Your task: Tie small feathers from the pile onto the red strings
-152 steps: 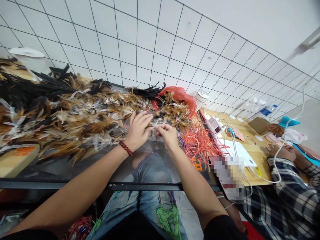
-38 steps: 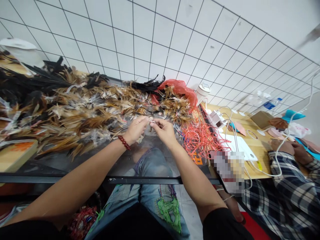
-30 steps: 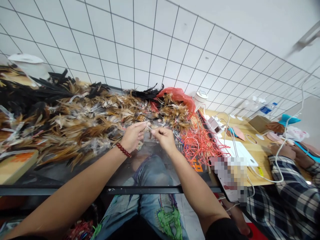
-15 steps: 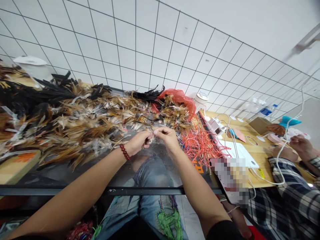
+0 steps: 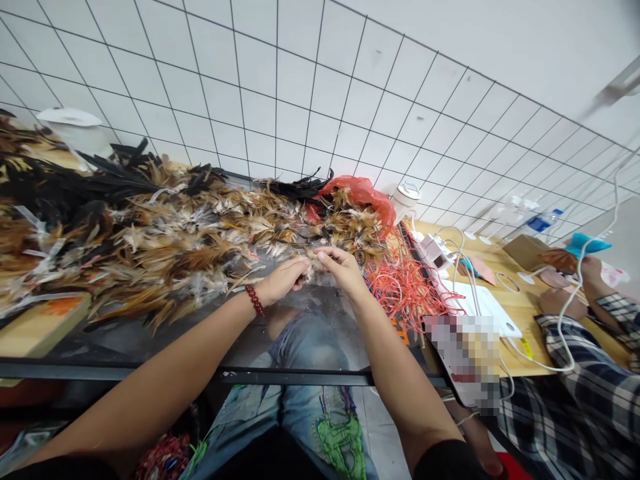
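Note:
Over the dark, glossy tabletop, my left hand is closed, with a red beaded bracelet at its wrist. A small pale feather pokes out at its fingertips. Just to the right, my right hand bends in with thumb and forefinger together at the same spot. Whatever lies between those fingers is too small to make out. Brown and white feather bunches spread behind and to the left of both hands. Beside my right hand lies a tangle of red cords.
Black feathers lie at the far left, near a white container. A red plastic bag and a white cup stand at the back. A phone rests at the right edge. A co-worker's plaid sleeve is farther right.
My hands have drawn slightly apart, and the right fingers have loosened a little from the left. The whole view has shifted slightly. The co-worker's far hand has moved up towards the blue piece.

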Motion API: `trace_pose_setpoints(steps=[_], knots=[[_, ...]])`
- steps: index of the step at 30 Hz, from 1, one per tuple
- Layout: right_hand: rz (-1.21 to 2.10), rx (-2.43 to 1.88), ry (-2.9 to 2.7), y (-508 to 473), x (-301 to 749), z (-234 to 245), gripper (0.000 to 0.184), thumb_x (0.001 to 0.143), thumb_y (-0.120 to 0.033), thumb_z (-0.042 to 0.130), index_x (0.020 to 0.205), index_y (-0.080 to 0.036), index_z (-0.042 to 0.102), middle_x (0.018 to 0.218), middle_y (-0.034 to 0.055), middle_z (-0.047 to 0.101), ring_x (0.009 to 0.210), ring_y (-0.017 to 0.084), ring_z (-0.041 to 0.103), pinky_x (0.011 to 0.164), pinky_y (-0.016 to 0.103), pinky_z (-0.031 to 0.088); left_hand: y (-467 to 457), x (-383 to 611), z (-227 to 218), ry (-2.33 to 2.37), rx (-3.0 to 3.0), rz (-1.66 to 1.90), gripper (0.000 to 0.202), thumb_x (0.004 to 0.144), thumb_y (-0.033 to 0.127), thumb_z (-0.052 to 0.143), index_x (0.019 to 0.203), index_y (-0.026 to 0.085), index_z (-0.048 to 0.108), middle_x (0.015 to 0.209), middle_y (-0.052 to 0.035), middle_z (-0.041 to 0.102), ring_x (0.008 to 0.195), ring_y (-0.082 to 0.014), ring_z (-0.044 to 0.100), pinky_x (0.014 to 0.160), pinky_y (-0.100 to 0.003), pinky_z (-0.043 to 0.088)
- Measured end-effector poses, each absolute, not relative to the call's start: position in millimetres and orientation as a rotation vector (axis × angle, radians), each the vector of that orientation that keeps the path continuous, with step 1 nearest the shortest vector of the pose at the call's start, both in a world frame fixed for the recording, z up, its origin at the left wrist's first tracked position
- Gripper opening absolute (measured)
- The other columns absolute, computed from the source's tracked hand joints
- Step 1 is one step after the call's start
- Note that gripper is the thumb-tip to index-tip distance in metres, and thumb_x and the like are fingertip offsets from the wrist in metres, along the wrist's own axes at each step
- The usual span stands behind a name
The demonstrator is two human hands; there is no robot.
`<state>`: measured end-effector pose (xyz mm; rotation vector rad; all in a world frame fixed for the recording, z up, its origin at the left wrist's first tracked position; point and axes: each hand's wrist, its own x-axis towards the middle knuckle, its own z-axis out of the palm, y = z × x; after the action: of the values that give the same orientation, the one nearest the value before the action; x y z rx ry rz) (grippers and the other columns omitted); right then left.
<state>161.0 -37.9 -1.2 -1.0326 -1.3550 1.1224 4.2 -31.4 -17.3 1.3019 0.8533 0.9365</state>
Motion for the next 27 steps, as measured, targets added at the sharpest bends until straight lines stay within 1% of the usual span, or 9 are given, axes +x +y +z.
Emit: trace_pose_setpoints(steps=[3,5,8,10,13,18,21,24,27], knots=[[1.168,-1.023,-1.4,-38,160,-4,0.038,0.064,-0.048,0.076,0.088,-0.02,0.072,0.079,0.0015,0.068,0.071,0.013,0.058,0.071,0.027,0.046,-28,2,-19,0.837,1.323,0.904,0.023,0.078,0.035,0.053,0.064,0.019,0.046,0.06,0.0032,0.042,0.05,-0.0095,0.04,0.045,-0.021,0.033],[1.123,-1.002,-1.434,-37,160,-6,0.034,0.064,-0.048,0.076,0.082,-0.019,0.071,0.078,0.0024,0.068,0.072,0.014,0.059,0.072,0.028,0.047,-28,2,-18,0.837,1.367,0.913,0.024,0.08,0.037,0.053,0.066,0.018,0.047,0.062,0.0026,0.044,0.05,-0.0096,0.041,0.046,-0.021,0.034],[0.961,-1.021,-1.531,-37,161,-8,0.029,0.072,-0.047,0.07,0.071,-0.019,0.065,0.071,0.0019,0.064,0.069,0.014,0.055,0.07,0.028,0.045,-29,1,-15,0.814,1.467,0.938,0.03,0.083,0.043,0.051,0.068,0.017,0.052,0.062,0.0018,0.046,0.051,-0.01,0.041,0.047,-0.022,0.034],[0.863,-1.04,-1.609,-38,162,-8,0.027,0.079,-0.045,0.063,0.071,-0.019,0.062,0.071,0.0013,0.061,0.07,0.014,0.053,0.071,0.027,0.044,-30,1,-12,0.811,1.527,0.988,0.034,0.083,0.046,0.051,0.07,0.016,0.059,0.065,0.001,0.046,0.053,-0.0102,0.042,0.048,-0.023,0.035],[0.746,-1.016,-1.669,-39,161,-7,0.024,0.085,-0.04,0.055,0.073,-0.019,0.058,0.075,0.0015,0.058,0.075,0.014,0.053,0.075,0.027,0.043,-29,2,-11,0.821,1.547,1.11,0.035,0.079,0.047,0.059,0.069,0.014,0.066,0.075,-0.0014,0.051,0.055,-0.009,0.043,0.051,-0.024,0.037],[0.616,-0.95,-1.649,-36,159,-9,0.021,0.085,-0.037,0.054,0.072,-0.02,0.053,0.084,0.0035,0.057,0.086,0.016,0.053,0.085,0.03,0.042,-28,3,-11,0.804,1.278,1.2,0.028,0.063,0.04,0.077,0.068,0.013,0.07,0.089,-0.0036,0.057,0.055,-0.0057,0.042,0.049,-0.022,0.033],[0.7,-0.966,-1.6,-35,159,-12,0.021,0.084,-0.041,0.055,0.078,-0.02,0.055,0.09,0.0041,0.059,0.089,0.016,0.055,0.085,0.03,0.044,-27,2,-10,0.753,1.134,1.204,0.027,0.058,0.036,0.082,0.066,0.013,0.069,0.079,-0.0024,0.058,0.056,-0.006,0.042,0.048,-0.021,0.032],[0.881,-0.988,-1.559,-37,158,-13,0.028,0.079,-0.043,0.062,0.097,-0.022,0.059,0.095,0.003,0.062,0.081,0.014,0.056,0.078,0.027,0.047,-27,0,-7,0.692,0.99,1.159,0.026,0.058,0.032,0.083,0.068,0.013,0.068,0.06,0.0017,0.051,0.052,-0.0065,0.042,0.048,-0.02,0.033],[0.886,-1.004,-1.558,-40,155,-13,0.034,0.074,-0.041,0.07,0.102,-0.022,0.063,0.092,0.0025,0.066,0.075,0.013,0.058,0.074,0.026,0.048,-27,-2,-5,0.624,0.893,1.084,0.025,0.059,0.028,0.083,0.069,0.013,0.066,0.058,0.0014,0.052,0.052,-0.0069,0.045,0.049,-0.019,0.037]])
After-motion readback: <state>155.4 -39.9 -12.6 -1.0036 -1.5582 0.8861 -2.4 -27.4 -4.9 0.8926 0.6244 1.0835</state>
